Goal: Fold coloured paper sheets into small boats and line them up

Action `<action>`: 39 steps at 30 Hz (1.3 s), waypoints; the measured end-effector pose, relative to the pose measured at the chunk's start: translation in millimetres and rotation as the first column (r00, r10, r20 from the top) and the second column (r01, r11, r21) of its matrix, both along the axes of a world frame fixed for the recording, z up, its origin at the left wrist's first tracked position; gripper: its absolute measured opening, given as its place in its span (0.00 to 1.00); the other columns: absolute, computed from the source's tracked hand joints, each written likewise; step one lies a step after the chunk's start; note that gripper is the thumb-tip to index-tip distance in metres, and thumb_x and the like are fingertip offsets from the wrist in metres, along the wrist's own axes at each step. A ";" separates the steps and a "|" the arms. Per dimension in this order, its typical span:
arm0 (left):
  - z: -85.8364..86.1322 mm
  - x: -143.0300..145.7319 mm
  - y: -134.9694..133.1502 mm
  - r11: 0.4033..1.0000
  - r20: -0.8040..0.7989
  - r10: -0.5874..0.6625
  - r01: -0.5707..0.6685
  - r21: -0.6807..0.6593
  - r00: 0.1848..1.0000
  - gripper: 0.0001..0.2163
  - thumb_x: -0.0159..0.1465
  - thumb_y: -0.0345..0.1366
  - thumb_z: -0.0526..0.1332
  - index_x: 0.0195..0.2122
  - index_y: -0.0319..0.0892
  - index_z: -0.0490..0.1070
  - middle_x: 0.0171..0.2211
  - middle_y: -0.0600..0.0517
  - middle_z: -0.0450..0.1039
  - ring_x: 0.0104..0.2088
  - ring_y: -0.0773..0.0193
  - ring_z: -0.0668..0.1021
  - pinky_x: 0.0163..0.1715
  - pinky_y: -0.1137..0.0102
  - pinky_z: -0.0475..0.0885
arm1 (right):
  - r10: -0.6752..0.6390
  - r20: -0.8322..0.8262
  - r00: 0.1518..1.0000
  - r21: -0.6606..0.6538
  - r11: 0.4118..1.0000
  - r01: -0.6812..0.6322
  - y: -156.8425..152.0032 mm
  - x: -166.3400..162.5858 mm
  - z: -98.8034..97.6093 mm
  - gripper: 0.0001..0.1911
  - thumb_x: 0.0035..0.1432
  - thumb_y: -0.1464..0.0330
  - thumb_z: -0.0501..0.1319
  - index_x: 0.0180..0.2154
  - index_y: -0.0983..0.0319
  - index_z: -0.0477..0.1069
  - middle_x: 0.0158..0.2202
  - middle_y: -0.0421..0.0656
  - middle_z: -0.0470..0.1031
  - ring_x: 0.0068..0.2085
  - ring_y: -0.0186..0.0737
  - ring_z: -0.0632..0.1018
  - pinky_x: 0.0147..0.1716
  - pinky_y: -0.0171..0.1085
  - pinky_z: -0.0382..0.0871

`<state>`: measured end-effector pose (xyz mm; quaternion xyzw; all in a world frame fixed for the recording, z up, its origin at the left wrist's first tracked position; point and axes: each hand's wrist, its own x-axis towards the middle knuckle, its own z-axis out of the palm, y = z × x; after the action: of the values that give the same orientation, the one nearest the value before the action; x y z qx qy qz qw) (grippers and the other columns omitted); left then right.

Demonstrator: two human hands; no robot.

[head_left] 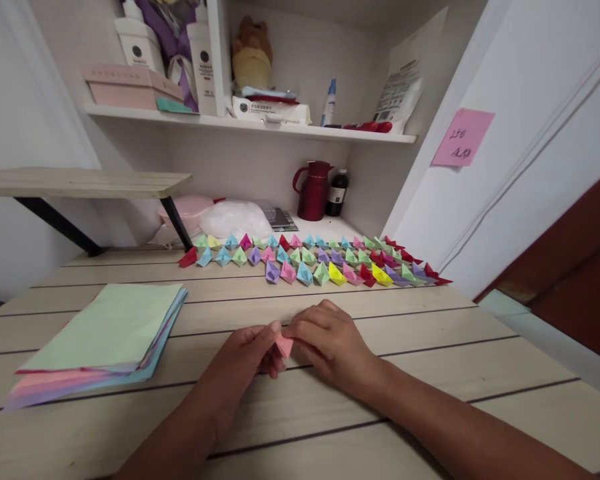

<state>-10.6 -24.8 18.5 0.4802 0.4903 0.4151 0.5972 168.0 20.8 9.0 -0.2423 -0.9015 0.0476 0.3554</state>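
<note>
Just below the middle of the frame, the person's left hand (pixel 250 350) pinches a small folded piece of pink paper (pixel 284 346) between thumb and fingers. The right hand (pixel 333 340) meets it from the other side, its fingers closed in against the paper's upper edge; whether they grip it or only press is hard to tell. The paper is held up off the slatted tabletop (pixel 420 427). Beyond the hands, small folded paper boats (pixel 305 274) in many colours stand in three rows across the centre of the frame. At the left lies a loosely squared stack of coloured sheets (pixel 110 327), pale green on top. Farther back, a dark red jug (pixel 314 192) stands beside a dark bottle (pixel 337 193), beneath a white shelf (pixel 320 131). On the upper right, a pink note (pixel 463 137) bears handwriting.
</note>
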 end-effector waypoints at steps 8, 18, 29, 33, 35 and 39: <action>-9.1 8.1 3.7 0.957 0.051 0.290 -0.290 -0.012 0.956 0.20 0.56 0.53 0.61 0.40 0.42 0.70 0.41 0.45 0.73 0.41 0.57 0.76 0.39 0.63 0.73 | -0.222 -0.247 0.943 -0.623 0.782 0.022 -1.3 -10.9 -3.3 0.08 0.53 0.76 0.55 0.25 0.61 0.60 0.22 0.35 0.66 0.25 0.30 0.66 0.26 0.30 0.59; -23.1 20.8 9.5 0.986 0.097 0.097 -0.109 0.126 0.991 0.20 0.55 0.41 0.65 0.48 0.41 0.70 0.40 0.46 0.78 0.40 0.56 0.78 0.38 0.67 0.72 | -0.181 -0.195 0.964 -0.537 0.842 0.049 -6.2 -12.8 -6.2 0.06 0.52 0.74 0.59 0.30 0.60 0.61 0.23 0.34 0.67 0.24 0.30 0.67 0.24 0.28 0.58; -24.0 18.6 6.3 0.967 -0.124 0.176 -0.148 0.209 0.976 0.20 0.56 0.34 0.58 0.51 0.43 0.73 0.37 0.50 0.80 0.37 0.57 0.79 0.35 0.69 0.71 | -0.118 -0.317 0.941 -0.709 0.689 -0.153 -7.8 -13.7 -8.0 0.08 0.56 0.76 0.53 0.37 0.60 0.64 0.24 0.35 0.71 0.23 0.30 0.70 0.22 0.28 0.62; -27.2 19.4 7.1 0.971 -0.091 0.167 -0.148 0.189 0.982 0.21 0.55 0.33 0.59 0.51 0.43 0.72 0.37 0.49 0.80 0.35 0.57 0.79 0.35 0.68 0.71 | -0.144 -0.395 0.907 -0.785 0.566 -0.252 -6.0 -15.7 -11.4 0.05 0.55 0.75 0.54 0.34 0.61 0.66 0.23 0.35 0.70 0.21 0.29 0.69 0.21 0.29 0.63; -29.6 21.0 8.5 0.976 -0.002 0.159 -0.157 0.154 0.987 0.25 0.54 0.34 0.62 0.55 0.43 0.69 0.42 0.47 0.78 0.40 0.56 0.79 0.40 0.67 0.71 | -0.170 -0.409 0.897 -0.789 0.560 -0.254 -4.6 -15.1 -11.5 0.04 0.54 0.74 0.55 0.33 0.61 0.67 0.22 0.35 0.69 0.21 0.29 0.68 0.21 0.29 0.63; -27.8 22.7 10.1 0.987 0.260 0.102 -0.130 0.090 0.960 0.40 0.50 0.36 0.68 0.64 0.45 0.55 0.48 0.45 0.76 0.46 0.55 0.77 0.48 0.63 0.69 | -0.201 -0.398 0.895 -0.724 0.669 -0.171 -3.1 -10.0 -7.5 0.05 0.53 0.75 0.56 0.31 0.62 0.69 0.22 0.35 0.67 0.22 0.30 0.68 0.23 0.30 0.63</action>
<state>12.1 -14.7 -9.3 0.4246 0.4143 0.5331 0.6033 158.0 17.7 1.4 -0.3557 -0.6944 0.4614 0.4224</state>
